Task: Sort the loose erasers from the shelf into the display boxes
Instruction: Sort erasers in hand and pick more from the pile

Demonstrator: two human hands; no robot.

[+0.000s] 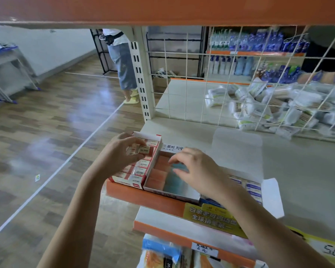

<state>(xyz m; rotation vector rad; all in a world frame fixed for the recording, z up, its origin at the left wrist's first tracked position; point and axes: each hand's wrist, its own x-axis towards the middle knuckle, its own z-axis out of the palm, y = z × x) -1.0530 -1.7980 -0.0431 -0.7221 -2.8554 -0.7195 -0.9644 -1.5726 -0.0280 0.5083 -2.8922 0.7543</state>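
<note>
While the left hand (122, 151) hangs over the red and white display box (135, 165) at the left end of the shelf (298, 167), its thumb and fingers pinch a small pale eraser (142, 149) marked 2B, held just above the rows of like erasers already packed in that box. Next to it on the right, touching its side wall, stands a second display box (172, 192), white-walled, with a raised back flap bearing Korean print; inside lie orange-pink erasers along the left and blurred blue-green ones (174, 180) in the middle. Over this second box the right hand (199, 171) reaches down with its fingers curled toward the blue-green erasers; motion blur hides the fingertips, so I cannot tell whether they grip one or only touch it. Further right on the shelf, partly behind the right forearm, an opened white carton (259, 188) holds blue-labelled packs. Behind the boxes a white wire grid (220, 84) backs the shelf, with heaped clear packets (269, 105) beyond it. An orange shelf edge (143, 198) runs below the boxes, carrying a yellow printed sign (213, 217). Another person (122, 64) in light jeans stands on the wood-pattern floor (46, 132) at the far left.
</note>
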